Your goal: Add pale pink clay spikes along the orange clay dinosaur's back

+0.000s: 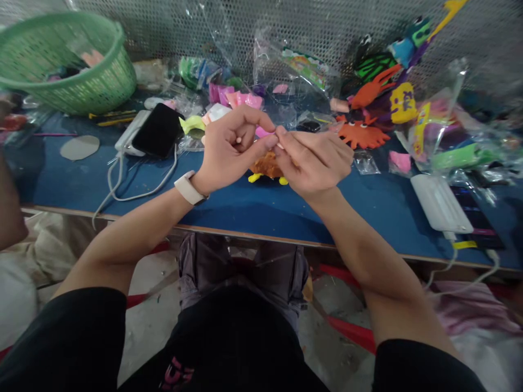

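My left hand and my right hand meet in front of me above the table, fingertips pinched together. A small pale piece of modelling clay shows at the fingers of my right hand, largely covered by them. Another small pale bit pokes out from the curled fingers of my left hand. Just below and behind both hands sits a brown clay figure with yellow feet, its upper part hidden by my fingers.
A green basket stands at the back left, near a black phone with a cable. Orange crab figure, yellow clay figure and plastic bags lie back right. A white power bank is at right. Another person's arm shows at left.
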The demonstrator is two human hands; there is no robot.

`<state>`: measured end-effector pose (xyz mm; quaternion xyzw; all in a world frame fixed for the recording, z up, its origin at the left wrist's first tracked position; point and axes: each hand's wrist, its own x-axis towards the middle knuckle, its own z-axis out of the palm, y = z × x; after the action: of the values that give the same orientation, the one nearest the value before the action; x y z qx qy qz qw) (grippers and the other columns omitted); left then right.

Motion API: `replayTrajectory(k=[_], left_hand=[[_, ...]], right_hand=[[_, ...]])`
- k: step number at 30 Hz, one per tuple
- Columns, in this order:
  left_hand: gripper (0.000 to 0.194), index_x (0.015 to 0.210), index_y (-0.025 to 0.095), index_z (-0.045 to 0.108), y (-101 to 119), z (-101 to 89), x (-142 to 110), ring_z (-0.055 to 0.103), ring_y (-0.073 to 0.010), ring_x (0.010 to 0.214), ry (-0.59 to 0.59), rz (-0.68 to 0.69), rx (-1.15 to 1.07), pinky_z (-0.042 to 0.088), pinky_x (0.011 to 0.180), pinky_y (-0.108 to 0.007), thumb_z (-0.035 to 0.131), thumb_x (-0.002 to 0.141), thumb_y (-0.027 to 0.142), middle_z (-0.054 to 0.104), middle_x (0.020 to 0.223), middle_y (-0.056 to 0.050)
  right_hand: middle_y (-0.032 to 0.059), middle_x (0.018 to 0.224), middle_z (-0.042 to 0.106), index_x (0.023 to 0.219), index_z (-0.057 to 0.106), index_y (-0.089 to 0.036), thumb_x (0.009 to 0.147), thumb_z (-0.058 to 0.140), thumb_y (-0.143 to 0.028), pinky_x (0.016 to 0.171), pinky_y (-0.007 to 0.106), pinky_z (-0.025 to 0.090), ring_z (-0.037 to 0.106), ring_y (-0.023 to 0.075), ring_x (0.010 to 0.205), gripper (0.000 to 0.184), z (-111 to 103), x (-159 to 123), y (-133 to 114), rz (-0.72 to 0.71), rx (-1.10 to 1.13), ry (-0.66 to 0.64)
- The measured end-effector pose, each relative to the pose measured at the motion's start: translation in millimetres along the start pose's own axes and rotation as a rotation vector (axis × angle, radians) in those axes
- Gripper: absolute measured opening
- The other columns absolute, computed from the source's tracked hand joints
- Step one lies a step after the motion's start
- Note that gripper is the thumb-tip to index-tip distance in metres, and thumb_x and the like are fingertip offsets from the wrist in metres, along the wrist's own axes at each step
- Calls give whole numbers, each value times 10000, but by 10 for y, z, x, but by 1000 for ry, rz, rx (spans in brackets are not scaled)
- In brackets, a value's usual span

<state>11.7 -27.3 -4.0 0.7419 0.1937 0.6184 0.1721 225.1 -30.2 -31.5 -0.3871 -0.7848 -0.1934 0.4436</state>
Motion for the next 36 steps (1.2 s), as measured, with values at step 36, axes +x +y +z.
replayTrajectory(k=[36], left_hand=[[351,991,210,782,-120,63,-64,254,-42,499,-102,-67,-138,221,482,-223,822,989,559,265,569,97]], right_hand=[[31,1056,804,1269,825,-341,1141,597,-421,851,358,657,782,182,922,274,26,3,63,-79,80,56]])
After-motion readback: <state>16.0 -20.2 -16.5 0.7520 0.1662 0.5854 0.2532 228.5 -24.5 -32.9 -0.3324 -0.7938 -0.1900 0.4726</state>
